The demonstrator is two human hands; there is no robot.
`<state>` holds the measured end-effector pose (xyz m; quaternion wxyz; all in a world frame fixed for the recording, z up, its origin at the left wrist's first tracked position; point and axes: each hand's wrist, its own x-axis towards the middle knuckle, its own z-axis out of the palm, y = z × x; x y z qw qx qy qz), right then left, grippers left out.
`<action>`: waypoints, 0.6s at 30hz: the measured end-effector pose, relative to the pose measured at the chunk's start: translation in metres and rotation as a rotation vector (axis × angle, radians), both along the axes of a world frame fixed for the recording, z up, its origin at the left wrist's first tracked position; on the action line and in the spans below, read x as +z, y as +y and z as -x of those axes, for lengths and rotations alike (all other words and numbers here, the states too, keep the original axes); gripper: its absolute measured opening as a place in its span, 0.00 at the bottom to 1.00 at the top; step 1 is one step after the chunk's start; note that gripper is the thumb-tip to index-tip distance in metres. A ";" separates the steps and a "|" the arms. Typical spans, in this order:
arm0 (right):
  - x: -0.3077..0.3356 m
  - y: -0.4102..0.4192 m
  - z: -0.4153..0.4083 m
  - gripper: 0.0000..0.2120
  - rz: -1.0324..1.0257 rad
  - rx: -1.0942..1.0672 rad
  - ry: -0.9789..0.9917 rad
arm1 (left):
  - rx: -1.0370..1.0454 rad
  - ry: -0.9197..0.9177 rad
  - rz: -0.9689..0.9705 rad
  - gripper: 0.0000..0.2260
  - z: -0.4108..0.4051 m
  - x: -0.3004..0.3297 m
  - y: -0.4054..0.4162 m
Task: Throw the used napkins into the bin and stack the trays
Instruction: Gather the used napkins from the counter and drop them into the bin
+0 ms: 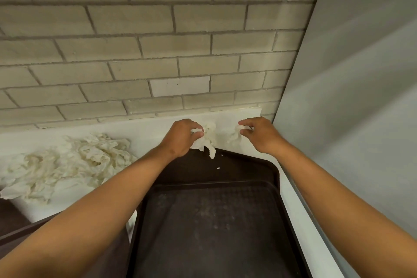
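Observation:
A dark brown tray (214, 221) lies in front of me on a white counter, with another dark tray (108, 253) partly under my left arm. My left hand (180, 137) grips a crumpled white napkin (208, 140) just past the tray's far edge; a strip of it hangs over the rim. My right hand (261, 134) pinches a second crumpled napkin (235, 136) on the counter near the back corner. A large heap of used napkins (72, 165) lies on the counter to the left. No bin is in view.
A pale brick wall (146, 52) rises right behind the counter (228, 117). A smooth grey panel (349, 119) closes off the right side. Small white paper scraps (218, 168) sit on the tray's far rim. A dark surface (11, 212) shows at the lower left.

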<state>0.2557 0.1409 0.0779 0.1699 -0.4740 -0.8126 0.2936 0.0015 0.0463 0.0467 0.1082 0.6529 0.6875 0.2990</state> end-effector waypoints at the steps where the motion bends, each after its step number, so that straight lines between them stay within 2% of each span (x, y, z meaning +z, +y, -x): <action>1: 0.004 -0.006 -0.005 0.15 0.005 0.001 0.003 | -0.015 -0.009 -0.013 0.09 -0.005 0.006 -0.006; 8: 0.026 -0.079 -0.058 0.09 -0.006 0.043 0.164 | -0.053 -0.213 0.033 0.04 -0.059 0.035 -0.065; 18: 0.008 -0.206 -0.175 0.04 0.174 -0.081 0.443 | -0.120 -0.446 0.047 0.04 -0.157 0.033 -0.164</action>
